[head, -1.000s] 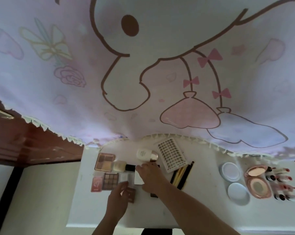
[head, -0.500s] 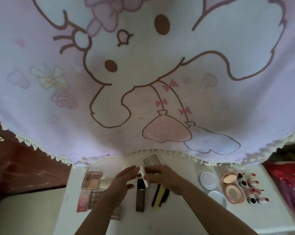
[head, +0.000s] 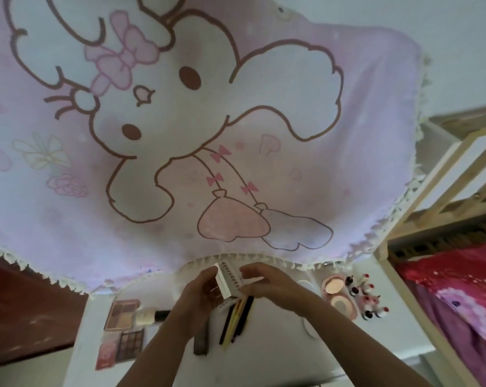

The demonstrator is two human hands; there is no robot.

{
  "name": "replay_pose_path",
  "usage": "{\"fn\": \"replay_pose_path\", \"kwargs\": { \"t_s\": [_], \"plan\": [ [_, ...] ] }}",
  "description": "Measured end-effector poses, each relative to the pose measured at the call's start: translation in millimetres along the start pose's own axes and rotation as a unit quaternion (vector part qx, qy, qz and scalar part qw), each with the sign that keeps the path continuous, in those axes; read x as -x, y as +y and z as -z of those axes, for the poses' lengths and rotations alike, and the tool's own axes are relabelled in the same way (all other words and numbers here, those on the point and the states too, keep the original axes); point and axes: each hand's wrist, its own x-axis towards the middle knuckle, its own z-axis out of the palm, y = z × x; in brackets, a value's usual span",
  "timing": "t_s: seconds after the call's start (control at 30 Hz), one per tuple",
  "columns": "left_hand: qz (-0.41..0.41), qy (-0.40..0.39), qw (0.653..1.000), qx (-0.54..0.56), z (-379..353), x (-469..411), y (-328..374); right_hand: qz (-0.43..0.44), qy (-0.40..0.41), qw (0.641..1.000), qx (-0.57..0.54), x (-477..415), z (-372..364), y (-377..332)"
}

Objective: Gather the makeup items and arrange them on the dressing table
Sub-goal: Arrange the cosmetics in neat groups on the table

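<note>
Both of my hands hold a small white box (head: 225, 281) above the white dressing table (head: 278, 356). My left hand (head: 197, 296) grips its left side and my right hand (head: 267, 284) its right side. Under the hands lie several pencils (head: 237, 319) and a dark brown tube (head: 201, 342). To the left lie eyeshadow palettes (head: 121, 314), a cream bottle with a black cap (head: 152, 316) and a pink card (head: 106, 354). At the right sit a pink compact (head: 337, 294) and several small red-tipped bottles (head: 367, 298).
A large pink cloth with a cartoon rabbit (head: 180, 135) hangs over the back of the table, its fringe just behind my hands. A wooden bed frame (head: 437, 219) with red bedding (head: 459, 297) stands at the right. Dark wood furniture (head: 26, 303) is at the left.
The view has tilted upward and shifted. My hands, joined on the white box since half a second ago, have lifted it higher, up near the cloth's fringe.
</note>
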Motion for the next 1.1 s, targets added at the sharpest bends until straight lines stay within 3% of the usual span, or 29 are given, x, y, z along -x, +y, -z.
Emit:
{"fn": "replay_pose_path", "kwargs": {
  "t_s": [0.23,0.5,0.7,0.9,1.1],
  "plan": [
    [-0.023,-0.042,0.998,-0.046,-20.5,16.1,-6.0,0.021,0.011,0.999,0.041,15.6,-0.1,3.0],
    [-0.035,-0.056,0.995,-0.076,-22.4,26.9,-8.4,0.032,0.030,0.999,0.009,26.8,-9.3,8.1],
    [-0.046,-0.084,0.994,-0.047,-28.0,35.8,-7.9,0.032,0.098,0.994,-0.027,30.4,-12.0,16.3],
    [-0.064,-0.110,0.989,-0.077,-21.6,37.0,-6.9,-0.010,0.005,0.993,-0.114,43.1,-5.8,13.2],
    [-0.084,-0.127,0.972,-0.181,-18.0,37.9,-3.5,-0.116,-0.037,0.956,-0.266,43.0,-2.9,3.9]
  ]
}}
